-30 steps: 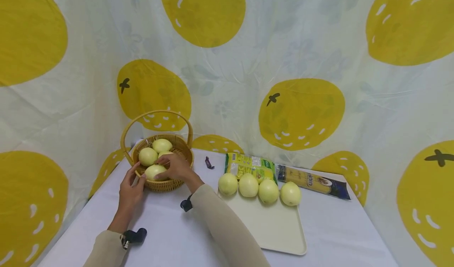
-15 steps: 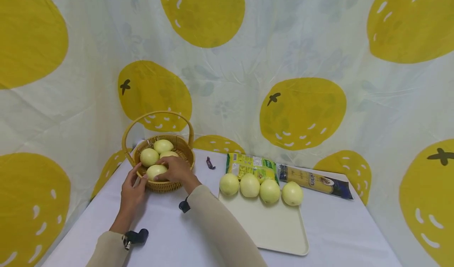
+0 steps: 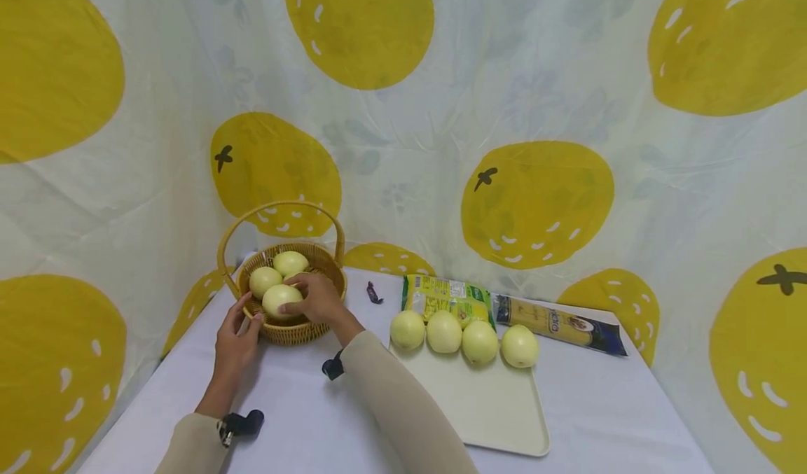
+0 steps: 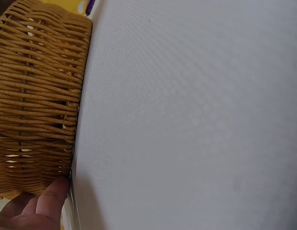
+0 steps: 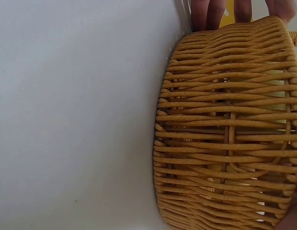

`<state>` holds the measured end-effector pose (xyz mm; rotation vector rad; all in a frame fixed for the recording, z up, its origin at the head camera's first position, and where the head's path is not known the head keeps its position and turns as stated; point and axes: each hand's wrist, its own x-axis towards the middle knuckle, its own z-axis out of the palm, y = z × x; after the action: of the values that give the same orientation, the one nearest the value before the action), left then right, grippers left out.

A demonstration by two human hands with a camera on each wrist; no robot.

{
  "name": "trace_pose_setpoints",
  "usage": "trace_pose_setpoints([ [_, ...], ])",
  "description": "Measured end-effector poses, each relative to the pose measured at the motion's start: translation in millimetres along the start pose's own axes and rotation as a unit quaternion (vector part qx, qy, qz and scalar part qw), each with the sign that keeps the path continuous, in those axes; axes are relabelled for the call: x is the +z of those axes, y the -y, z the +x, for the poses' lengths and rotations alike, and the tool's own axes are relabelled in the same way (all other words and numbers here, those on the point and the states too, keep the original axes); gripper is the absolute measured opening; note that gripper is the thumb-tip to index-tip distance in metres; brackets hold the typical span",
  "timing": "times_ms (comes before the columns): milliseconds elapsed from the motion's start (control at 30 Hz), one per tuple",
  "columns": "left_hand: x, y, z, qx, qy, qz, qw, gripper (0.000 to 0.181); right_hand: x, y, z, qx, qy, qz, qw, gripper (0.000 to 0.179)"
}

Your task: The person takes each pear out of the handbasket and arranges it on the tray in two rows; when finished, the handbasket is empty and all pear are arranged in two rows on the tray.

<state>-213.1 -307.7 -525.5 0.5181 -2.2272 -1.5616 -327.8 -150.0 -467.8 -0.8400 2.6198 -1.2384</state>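
Note:
My right hand (image 3: pixel 320 297) pinches a pale yellow-green round fruit (image 3: pixel 277 300) between thumb and fingers, inside the front of a wicker basket (image 3: pixel 296 333). Several similar fruits sit behind it in the basket, one partly hidden by the hand. My left hand (image 3: pixel 236 344) holds the basket's front left side, thumb and fingers spread along its wall near the rim. The left wrist view shows the left fingers (image 4: pixel 50 199) against the woven wall, low by the cloth. In the right wrist view, several fingertips (image 5: pixel 243 9) press the wall's far side; the right hand barely shows.
A cream tray (image 3: pixel 492 411) lies right of the arms, with a row of similar fruits (image 3: pixel 480 341) along its back edge. Behind are a green-yellow packet (image 3: pixel 447 293) and a long blue-ended pasta packet (image 3: pixel 561 323). A small purple wrapped candy (image 3: pixel 374 293) lies beside the basket.
My right hand has taken the front fruit slightly up and to the right inside the basket. My left hand stays at the basket's side.

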Motion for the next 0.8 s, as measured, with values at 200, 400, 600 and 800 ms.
trace_pose_setpoints([
  [200, 0.9, 1.2, -0.3, -0.01, 0.005, 0.005, 0.9999, 0.062, -1.0, -3.8, -1.9, -0.016, -0.032, 0.07, 0.9969, 0.054],
  [400, 0.5, 2.3, -1.1, 0.009, -0.002, 0.003, 1.0, 0.061, -3.4, -4.6, -6.6, -0.021, -0.081, 0.121, 0.9891, 0.055],
  [600, 0.8, 2.8, -0.9, 0.008, 0.001, 0.002, 1.0, 0.061, -11.8, 0.4, -20.0, -0.01, -0.141, 0.147, 0.9789, 0.056],
  [800, 0.1, 2.6, -0.3, 0.011, 0.002, -0.003, 0.9999, 0.061, -22.6, 7.7, -36.9, 0.001, -0.194, 0.156, 0.9685, 0.056],
])
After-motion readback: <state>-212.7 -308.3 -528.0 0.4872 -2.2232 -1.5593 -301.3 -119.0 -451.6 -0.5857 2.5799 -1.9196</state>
